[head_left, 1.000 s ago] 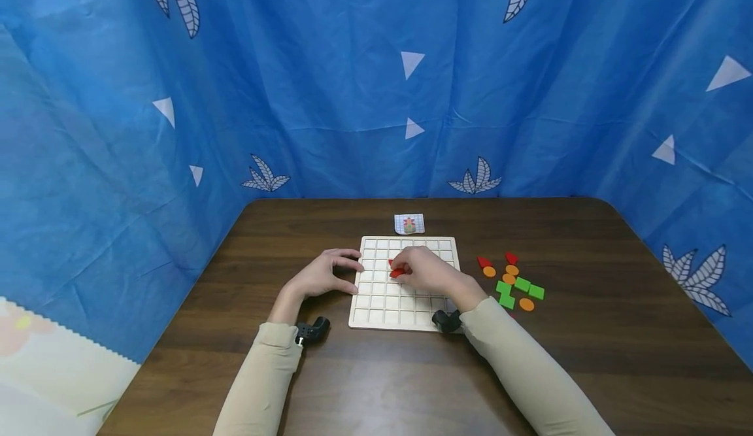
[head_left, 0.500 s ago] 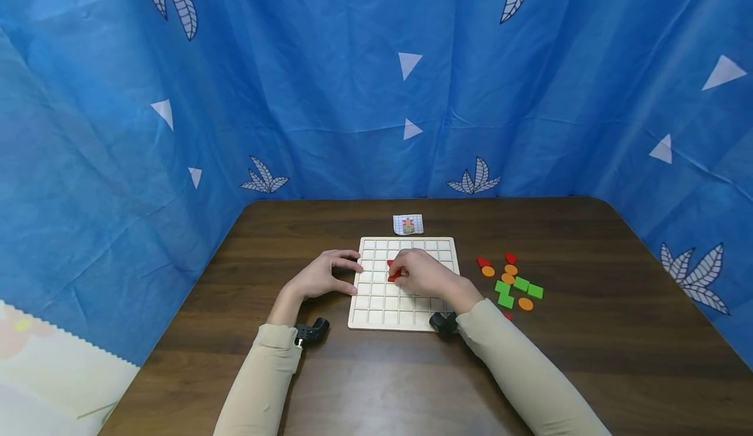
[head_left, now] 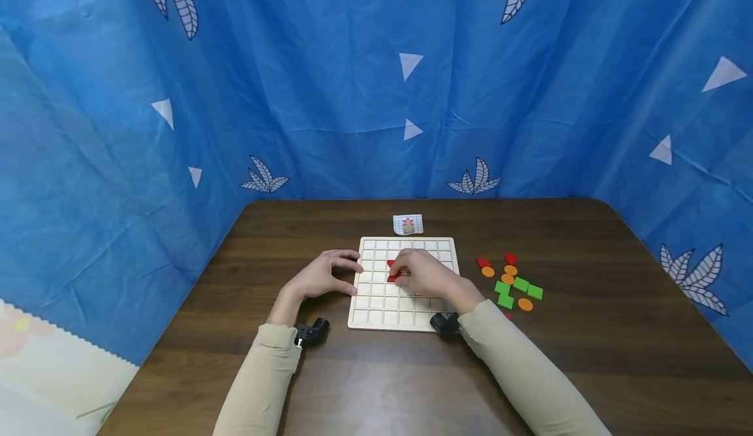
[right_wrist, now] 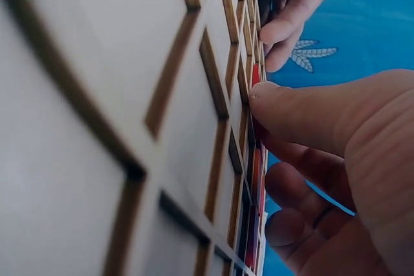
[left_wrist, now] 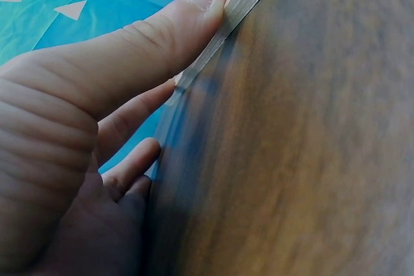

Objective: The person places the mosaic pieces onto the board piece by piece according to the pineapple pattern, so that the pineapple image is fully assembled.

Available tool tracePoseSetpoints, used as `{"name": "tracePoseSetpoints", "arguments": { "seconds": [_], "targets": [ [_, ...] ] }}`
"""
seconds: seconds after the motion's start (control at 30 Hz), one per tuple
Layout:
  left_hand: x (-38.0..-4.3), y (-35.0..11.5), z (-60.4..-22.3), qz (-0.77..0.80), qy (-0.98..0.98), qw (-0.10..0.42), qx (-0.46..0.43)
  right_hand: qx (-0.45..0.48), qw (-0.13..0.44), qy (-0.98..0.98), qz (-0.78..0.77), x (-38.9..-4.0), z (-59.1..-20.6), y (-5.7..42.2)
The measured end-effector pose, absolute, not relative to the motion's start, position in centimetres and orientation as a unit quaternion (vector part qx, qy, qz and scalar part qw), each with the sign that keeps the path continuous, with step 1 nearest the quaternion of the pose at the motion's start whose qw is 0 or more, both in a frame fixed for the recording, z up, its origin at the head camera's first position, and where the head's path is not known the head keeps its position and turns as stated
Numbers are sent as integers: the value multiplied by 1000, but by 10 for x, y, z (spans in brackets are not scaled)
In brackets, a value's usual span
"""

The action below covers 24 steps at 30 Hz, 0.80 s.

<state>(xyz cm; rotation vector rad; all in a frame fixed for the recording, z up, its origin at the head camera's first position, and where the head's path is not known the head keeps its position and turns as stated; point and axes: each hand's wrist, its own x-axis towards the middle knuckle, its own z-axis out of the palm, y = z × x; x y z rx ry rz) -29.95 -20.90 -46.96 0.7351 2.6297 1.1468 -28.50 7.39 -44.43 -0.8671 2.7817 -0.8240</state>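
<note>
Two hands (head_left: 320,274) (head_left: 428,272) at one board (head_left: 376,318)

Soft, even light covers the head view — pale glare on the table (head_left: 382,390) at bottom, the curtain (head_left: 53,135) washed out at far left. The left wrist view is dimmer, the table blurred, the left hand (left_wrist: 71,140) dark toward its palm; in the right wrist view, the board (right_wrist: 184,111) softens nearest the lens.
</note>
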Motion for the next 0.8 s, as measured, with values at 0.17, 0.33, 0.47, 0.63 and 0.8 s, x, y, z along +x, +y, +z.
{"name": "tracePoseSetpoints", "arguments": {
  "seconds": [0.17,0.33,0.47,0.63,0.8],
  "targets": [
    [-298,-209,-470,387,884,91,245,-298,55,914,-271,-286,-446,73],
    [-298,-208,-471,388,884,91,242,-305,51,914,-262,-284,-444,79],
    [-298,-207,-470,390,885,92,236,-310,45,916,-252,-279,-441,88],
    [-299,-207,-469,389,887,90,233,-309,51,919,-238,-271,-435,102],
    [-298,-207,-470,393,886,93,230,-308,59,921,-232,-262,-431,117]
  ]
}}
